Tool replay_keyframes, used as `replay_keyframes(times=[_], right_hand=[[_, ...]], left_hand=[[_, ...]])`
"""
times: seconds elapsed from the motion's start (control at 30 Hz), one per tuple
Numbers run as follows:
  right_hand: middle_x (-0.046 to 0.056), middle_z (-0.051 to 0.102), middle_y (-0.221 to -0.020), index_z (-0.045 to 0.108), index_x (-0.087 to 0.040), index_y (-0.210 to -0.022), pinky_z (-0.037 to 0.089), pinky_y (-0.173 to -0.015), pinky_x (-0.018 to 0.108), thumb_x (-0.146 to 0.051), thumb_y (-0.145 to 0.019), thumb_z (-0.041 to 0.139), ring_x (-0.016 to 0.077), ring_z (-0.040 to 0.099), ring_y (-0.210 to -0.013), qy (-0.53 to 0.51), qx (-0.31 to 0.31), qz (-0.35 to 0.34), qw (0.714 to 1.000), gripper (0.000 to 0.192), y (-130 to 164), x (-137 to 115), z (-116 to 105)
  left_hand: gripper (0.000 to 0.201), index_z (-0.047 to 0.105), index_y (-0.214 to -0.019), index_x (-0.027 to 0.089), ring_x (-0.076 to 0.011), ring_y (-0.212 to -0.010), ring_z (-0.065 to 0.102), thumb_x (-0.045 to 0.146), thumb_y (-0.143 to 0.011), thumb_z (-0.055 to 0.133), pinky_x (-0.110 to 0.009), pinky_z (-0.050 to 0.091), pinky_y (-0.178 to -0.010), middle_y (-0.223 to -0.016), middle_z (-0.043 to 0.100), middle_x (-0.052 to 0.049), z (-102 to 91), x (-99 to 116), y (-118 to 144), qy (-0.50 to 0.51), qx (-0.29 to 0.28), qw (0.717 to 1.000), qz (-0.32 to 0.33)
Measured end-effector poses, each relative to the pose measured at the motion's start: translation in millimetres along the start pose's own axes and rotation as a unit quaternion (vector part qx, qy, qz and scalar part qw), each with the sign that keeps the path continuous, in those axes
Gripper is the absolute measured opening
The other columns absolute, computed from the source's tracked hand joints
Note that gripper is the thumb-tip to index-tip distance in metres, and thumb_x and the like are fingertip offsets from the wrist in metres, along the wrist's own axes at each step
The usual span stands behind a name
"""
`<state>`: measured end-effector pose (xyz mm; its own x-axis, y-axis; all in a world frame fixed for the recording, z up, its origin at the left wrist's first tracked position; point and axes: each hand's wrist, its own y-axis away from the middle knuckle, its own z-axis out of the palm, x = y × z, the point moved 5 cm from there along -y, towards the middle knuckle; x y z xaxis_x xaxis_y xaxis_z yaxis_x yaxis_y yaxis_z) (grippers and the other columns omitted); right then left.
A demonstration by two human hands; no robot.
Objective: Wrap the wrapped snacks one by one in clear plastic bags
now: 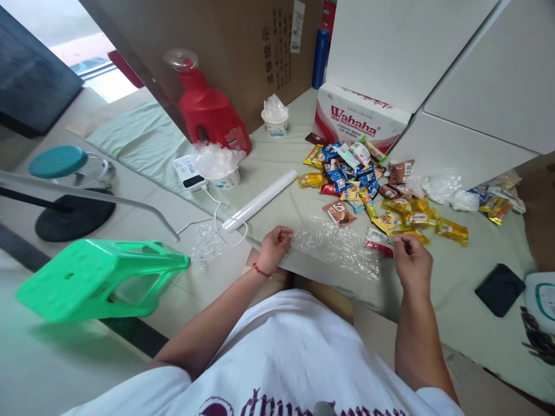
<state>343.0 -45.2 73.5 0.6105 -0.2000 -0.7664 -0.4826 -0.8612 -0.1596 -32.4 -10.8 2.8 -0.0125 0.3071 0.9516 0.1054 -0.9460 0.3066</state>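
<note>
1. Pale green cloth [459, 277] covers the surface beneath both hands, slightly rumpled; a large cardboard box [234, 52] and a white cabinet [403, 52] close off the side beyond the fingers.
2. Left hand [276, 248]: thumb and forefinger press together at the near edge of the clear plastic [333, 248]; whether a fold is caught between them, I cannot tell.
3. Right hand [411, 263]: fingers curl in close, tips by the end of a red-and-white packet [378, 241]; I cannot tell whether they pinch it.
4. Crinkled and thin, the plastic lies between the two hands, probably so that either can reach it.
5. Heaped snacks [347, 179] lie just past the right fingertips, presumably loose for easy picking, with the water carton [359, 121] behind them.
6. Beyond the left fingers lies a white roll [260, 201]; farther off, a near cup [225, 180] and a far cup [276, 128] hold bunched plastic, likely to keep it together. A red jug [208, 110] stands behind the near one.
7. Well left of the left fingers, a green stool [95, 266] is on the tiled floor; right of the right fingers lies a flat black item [500, 290].
</note>
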Motion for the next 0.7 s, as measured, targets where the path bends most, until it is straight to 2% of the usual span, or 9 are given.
replay_keyframes(times=[0.13,0.23,0.3,0.37,0.4,0.47,0.53,0.6,0.7], right_hand=[[0.009,0.071,-0.102,0.073,-0.021,-0.108,0.048,-0.074,0.034,-0.059,-0.089,0.063,0.0191,0.059,-0.072,0.03,-0.134,-0.093,0.986,0.044,11,-30,45],[0.011,0.07,-0.105,0.071,-0.022,-0.118,0.045,-0.073,0.034,-0.053,-0.081,0.074,0.0222,0.06,-0.078,0.112,-0.152,-0.109,0.976,0.049,16,-29,67],[0.009,0.07,-0.091,0.073,-0.023,-0.11,0.042,-0.069,0.032,-0.04,-0.08,0.075,0.0224,0.059,-0.076,0.149,-0.151,-0.107,0.971,0.035,16,-21,74],[0.006,0.068,-0.081,0.073,-0.023,-0.097,0.041,-0.068,0.031,-0.028,-0.083,0.065,0.0209,0.058,-0.073,0.155,-0.167,-0.118,0.966,0.017,16,-14,77],[0.006,0.067,-0.081,0.073,-0.023,-0.092,0.041,-0.069,0.031,-0.025,-0.085,0.06,0.0204,0.058,-0.073,0.151,-0.178,-0.13,0.964,0.015,17,-13,77],[0.007,0.067,-0.085,0.072,-0.022,-0.088,0.043,-0.073,0.031,-0.024,-0.088,0.054,0.0205,0.06,-0.077,0.132,-0.193,-0.16,0.959,0.019,19,-16,76],[0.007,0.067,-0.09,0.073,-0.022,-0.091,0.045,-0.077,0.032,-0.026,-0.092,0.051,0.0215,0.061,-0.082,0.104,-0.213,-0.193,0.952,0.022,24,-23,75],[0.008,0.067,-0.093,0.073,-0.023,-0.094,0.047,-0.079,0.033,-0.027,-0.096,0.049,0.0226,0.063,-0.086,0.073,-0.246,-0.231,0.939,0.025,32,-33,74],[0.01,0.068,-0.095,0.075,-0.024,-0.098,0.048,-0.08,0.035,-0.029,-0.1,0.047,0.0235,0.063,-0.089,0.04,-0.307,-0.288,0.906,0.028,47,-44,75]], left_hand=[[0.047,0.063,-0.103,0.018,-0.0103,-0.06,0.053,0.034,-0.063,0.081,-0.023,0.038,-0.055,-0.086,0.068,-0.001,-1.0,-2,0,-0.035,-0.002,0.999,-0.016],[0.046,0.061,-0.106,0.02,-0.0131,-0.062,0.052,0.038,-0.069,0.08,-0.026,0.039,-0.058,-0.084,0.067,-0.001,-1.3,3,-4,-0.075,0.009,0.997,-0.014],[0.034,0.063,-0.098,0.022,-0.0167,-0.069,0.053,0.037,-0.072,0.079,-0.028,0.042,-0.065,-0.084,0.065,-0.002,-2.0,15,-11,-0.1,0.041,0.994,0.03],[0.022,0.065,-0.087,0.023,-0.022,-0.083,0.056,0.033,-0.072,0.079,-0.032,0.045,-0.079,-0.087,0.065,-0.005,2.4,34,-19,-0.106,0.068,0.987,0.099],[0.018,0.067,-0.083,0.023,-0.0249,-0.092,0.057,0.03,-0.072,0.079,-0.034,0.045,-0.087,-0.09,0.065,-0.007,8.9,45,-24,-0.103,0.063,0.984,0.13],[0.013,0.07,-0.083,0.023,-0.0291,-0.105,0.055,0.028,-0.074,0.078,-0.037,0.041,-0.099,-0.094,0.066,-0.009,31.7,63,-33,-0.099,0.01,0.979,0.178],[0.013,0.073,-0.087,0.023,-0.0308,-0.111,0.054,0.029,-0.077,0.078,-0.037,0.037,-0.103,-0.096,0.068,-0.01,63.8,78,-40,-0.115,-0.066,0.968,0.213],[0.016,0.074,-0.089,0.023,-0.0314,-0.11,0.054,0.033,-0.077,0.079,-0.038,0.036,-0.102,-0.094,0.07,-0.009,98.4,87,-45,-0.149,-0.138,0.948,0.246],[0.024,0.072,-0.078,0.024,-0.0311,-0.1,0.057,0.035,-0.063,0.088,-0.038,0.037,-0.099,-0.078,0.07,-0.006,142.0,89,-48,-0.186,-0.239,0.913,0.276]])
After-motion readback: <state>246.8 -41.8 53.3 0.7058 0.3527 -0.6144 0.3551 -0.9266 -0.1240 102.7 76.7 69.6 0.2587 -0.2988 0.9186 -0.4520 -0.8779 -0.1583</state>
